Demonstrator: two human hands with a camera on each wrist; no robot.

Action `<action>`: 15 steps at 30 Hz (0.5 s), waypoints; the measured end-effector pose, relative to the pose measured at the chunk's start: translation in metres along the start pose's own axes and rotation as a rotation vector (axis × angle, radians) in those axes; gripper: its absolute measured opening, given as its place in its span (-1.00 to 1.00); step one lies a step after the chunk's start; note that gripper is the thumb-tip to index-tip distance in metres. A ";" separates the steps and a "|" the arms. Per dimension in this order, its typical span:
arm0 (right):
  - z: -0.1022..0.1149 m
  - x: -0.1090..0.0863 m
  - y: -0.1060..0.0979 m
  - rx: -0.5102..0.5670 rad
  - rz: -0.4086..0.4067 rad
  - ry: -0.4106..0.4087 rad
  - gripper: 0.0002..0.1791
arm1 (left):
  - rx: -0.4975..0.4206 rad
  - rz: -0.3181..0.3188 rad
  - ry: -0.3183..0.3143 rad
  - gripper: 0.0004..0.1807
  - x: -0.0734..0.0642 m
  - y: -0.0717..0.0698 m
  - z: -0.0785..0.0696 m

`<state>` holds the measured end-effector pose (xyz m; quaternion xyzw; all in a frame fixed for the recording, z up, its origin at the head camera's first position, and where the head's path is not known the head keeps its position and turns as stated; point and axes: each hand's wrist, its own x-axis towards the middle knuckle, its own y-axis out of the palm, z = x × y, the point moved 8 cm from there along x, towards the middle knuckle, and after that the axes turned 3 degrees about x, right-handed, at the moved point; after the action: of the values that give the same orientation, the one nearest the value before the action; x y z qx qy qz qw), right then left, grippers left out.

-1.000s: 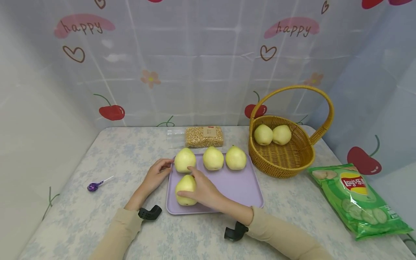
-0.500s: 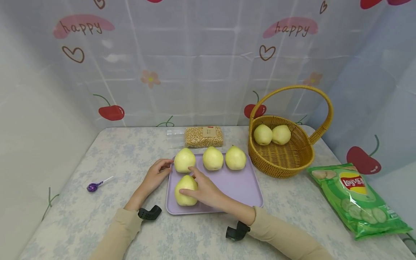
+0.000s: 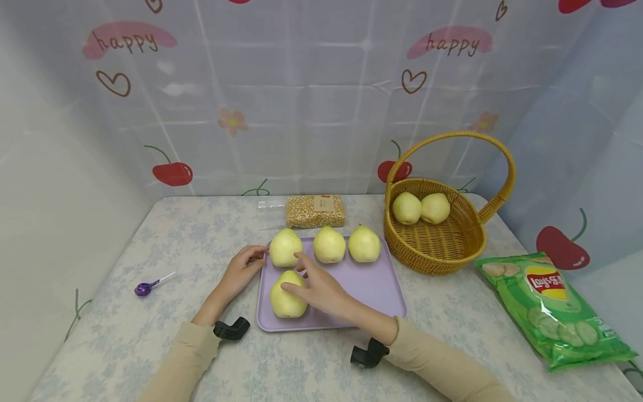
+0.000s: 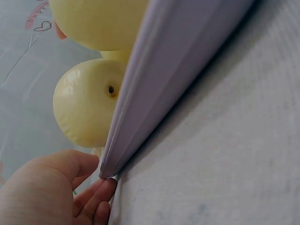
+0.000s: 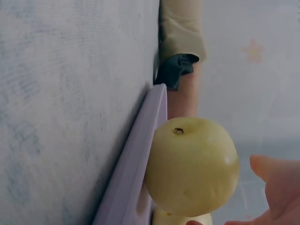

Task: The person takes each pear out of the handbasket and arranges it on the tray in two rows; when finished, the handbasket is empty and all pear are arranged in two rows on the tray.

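My right hand (image 3: 324,290) hovers at the right side of the front pear (image 3: 288,296), thumb and fingers spread. In the right wrist view a gap shows between the thumb (image 5: 261,166) and that pear (image 5: 193,166). The pear rests on the lilac tray (image 3: 361,290), near its front left corner. Behind it stands another pear (image 3: 286,248), with two more, a middle pear (image 3: 329,245) and a right pear (image 3: 364,244), along the back. My left hand (image 3: 243,272) holds the tray's left edge near the back corner, the rim between thumb and fingers (image 4: 96,199).
A wicker basket (image 3: 434,251) with two pears (image 3: 407,208) stands behind the tray's right side. A green chip bag (image 3: 557,312) lies at the right. A bag of corn kernels (image 3: 315,211) lies behind the tray, and a purple lollipop (image 3: 144,288) at the left.
My right hand has loosened from the front pear and drawn slightly to the right, its thumb lifting off. The pear stays on the tray, shifted only slightly. My left hand has not moved.
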<state>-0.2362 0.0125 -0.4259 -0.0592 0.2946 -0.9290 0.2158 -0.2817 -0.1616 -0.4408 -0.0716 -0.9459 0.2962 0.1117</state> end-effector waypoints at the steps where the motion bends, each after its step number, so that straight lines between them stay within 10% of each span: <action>1: 0.000 0.000 -0.002 0.003 -0.008 0.000 -0.19 | -0.001 0.001 -0.001 -0.65 0.000 0.000 0.000; 15: -0.006 0.014 -0.084 0.097 -0.255 -0.040 -0.37 | -0.001 -0.005 0.021 -0.66 0.000 -0.001 -0.002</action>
<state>-0.2810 0.0715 -0.3826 -0.1041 0.2351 -0.9607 0.1042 -0.2812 -0.1619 -0.4389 -0.0723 -0.9449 0.2948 0.1224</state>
